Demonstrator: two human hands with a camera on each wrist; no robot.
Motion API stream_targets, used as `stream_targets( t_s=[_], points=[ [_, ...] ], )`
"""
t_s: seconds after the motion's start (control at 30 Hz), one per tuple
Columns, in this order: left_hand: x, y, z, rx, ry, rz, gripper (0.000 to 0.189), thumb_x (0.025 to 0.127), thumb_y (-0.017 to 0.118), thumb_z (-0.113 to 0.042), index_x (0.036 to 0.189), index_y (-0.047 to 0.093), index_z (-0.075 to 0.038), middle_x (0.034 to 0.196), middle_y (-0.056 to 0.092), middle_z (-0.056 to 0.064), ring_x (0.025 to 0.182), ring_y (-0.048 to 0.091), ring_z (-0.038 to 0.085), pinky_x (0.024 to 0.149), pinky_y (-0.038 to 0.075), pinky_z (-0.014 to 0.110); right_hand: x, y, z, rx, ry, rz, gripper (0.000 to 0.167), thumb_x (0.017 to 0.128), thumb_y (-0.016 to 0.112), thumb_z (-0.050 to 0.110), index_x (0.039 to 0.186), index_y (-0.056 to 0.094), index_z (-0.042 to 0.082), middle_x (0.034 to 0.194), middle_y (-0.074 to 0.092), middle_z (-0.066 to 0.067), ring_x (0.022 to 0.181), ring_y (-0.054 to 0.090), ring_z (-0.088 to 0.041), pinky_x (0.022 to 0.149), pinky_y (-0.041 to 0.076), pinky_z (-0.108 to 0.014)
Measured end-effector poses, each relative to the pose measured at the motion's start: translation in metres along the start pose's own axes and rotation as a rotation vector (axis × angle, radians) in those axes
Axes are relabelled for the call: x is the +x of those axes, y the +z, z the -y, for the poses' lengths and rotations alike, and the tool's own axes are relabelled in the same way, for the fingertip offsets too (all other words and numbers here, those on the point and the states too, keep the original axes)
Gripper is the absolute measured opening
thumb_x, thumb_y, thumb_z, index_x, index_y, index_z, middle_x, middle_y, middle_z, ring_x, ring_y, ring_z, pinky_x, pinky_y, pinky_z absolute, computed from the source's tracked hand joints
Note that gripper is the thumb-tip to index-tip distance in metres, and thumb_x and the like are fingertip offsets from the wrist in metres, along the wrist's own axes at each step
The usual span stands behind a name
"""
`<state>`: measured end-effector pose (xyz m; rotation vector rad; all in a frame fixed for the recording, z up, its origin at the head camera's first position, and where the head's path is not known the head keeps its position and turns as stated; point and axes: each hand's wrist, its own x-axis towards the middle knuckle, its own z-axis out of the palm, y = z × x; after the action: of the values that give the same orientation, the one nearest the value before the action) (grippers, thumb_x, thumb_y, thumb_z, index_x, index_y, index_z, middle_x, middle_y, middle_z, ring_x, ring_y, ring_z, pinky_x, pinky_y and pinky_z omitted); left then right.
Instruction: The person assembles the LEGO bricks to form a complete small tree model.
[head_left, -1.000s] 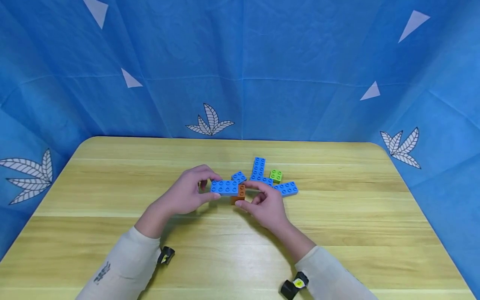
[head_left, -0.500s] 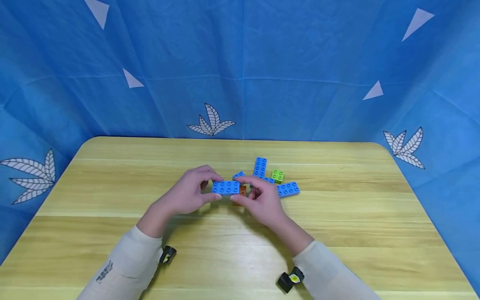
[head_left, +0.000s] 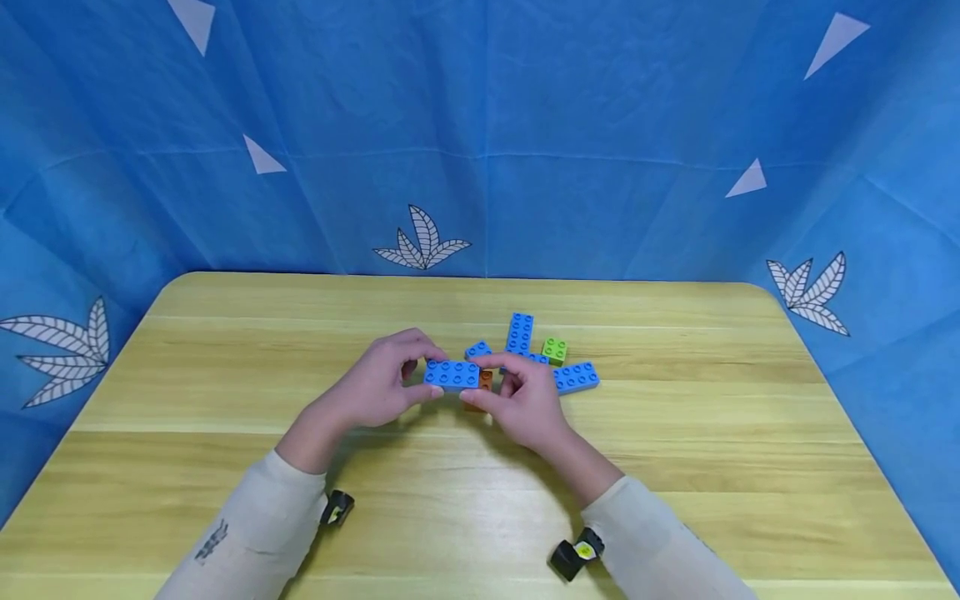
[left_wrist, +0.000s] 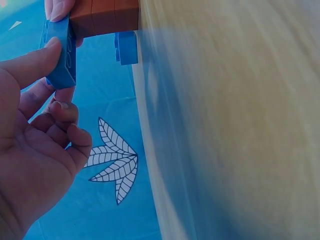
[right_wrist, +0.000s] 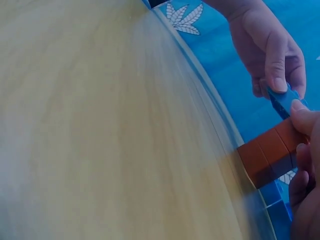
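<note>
A long blue toy brick [head_left: 452,374] lies studs up on a stack of brown bricks [head_left: 486,381], jutting out to the left. My left hand [head_left: 381,385] pinches the blue brick's left end between thumb and fingers. At its right end, over the stack, my right hand [head_left: 529,410] pinches the same brick. The brown stack [left_wrist: 106,16] stands upright on the table in the left wrist view, with the blue brick [left_wrist: 62,60] sticking out from its top. From the right wrist view, the stack [right_wrist: 270,152] shows three layers.
Behind the right hand lie several blue bricks, among them one pointing back [head_left: 519,332] and one angled to the right [head_left: 577,377]. A small green brick [head_left: 555,351] sits beside them. The wooden table [head_left: 675,467] ends at a blue cloth backdrop [head_left: 600,142].
My right hand has shifted left from the brown stack to the blue brick's right end and grips it there. The left hand keeps its hold, almost unmoved.
</note>
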<state>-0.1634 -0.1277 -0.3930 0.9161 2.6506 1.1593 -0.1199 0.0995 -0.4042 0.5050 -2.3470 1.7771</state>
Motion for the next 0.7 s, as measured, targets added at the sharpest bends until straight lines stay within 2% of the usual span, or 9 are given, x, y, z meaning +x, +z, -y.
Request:
stream_targets(
  t_s=[0.43, 0.7],
  points=[
    [0.0006, 0.0043, -0.0015, -0.014, -0.002, -0.033, 0.029, 0.086, 0.080, -0.011, 0.114, 0.071, -0.010, 0.099, 0.058, -0.004, 0.071, 0.049, 0.019, 0.061, 0.043, 0.033, 0.0013, 0.0016, -0.0041, 0.007, -0.033, -0.027, 0.031, 0.076, 0.085, -0.004, 0.105, 0.074, -0.004, 0.054, 0.048, -0.010, 0.044, 0.039, -0.018, 0.042, 0.028, -0.022],
    [-0.0019, 0.0076, 0.0013, -0.061, 0.004, -0.058, 0.035, 0.084, 0.083, -0.013, 0.117, 0.070, -0.010, 0.102, 0.060, -0.004, 0.077, 0.052, 0.023, 0.065, 0.046, 0.036, 0.0003, 0.0009, -0.0068, 0.046, -0.042, 0.013, 0.033, 0.078, 0.082, -0.006, 0.110, 0.072, -0.005, 0.051, 0.044, -0.009, 0.042, 0.037, -0.017, 0.041, 0.028, -0.021]
  ],
)
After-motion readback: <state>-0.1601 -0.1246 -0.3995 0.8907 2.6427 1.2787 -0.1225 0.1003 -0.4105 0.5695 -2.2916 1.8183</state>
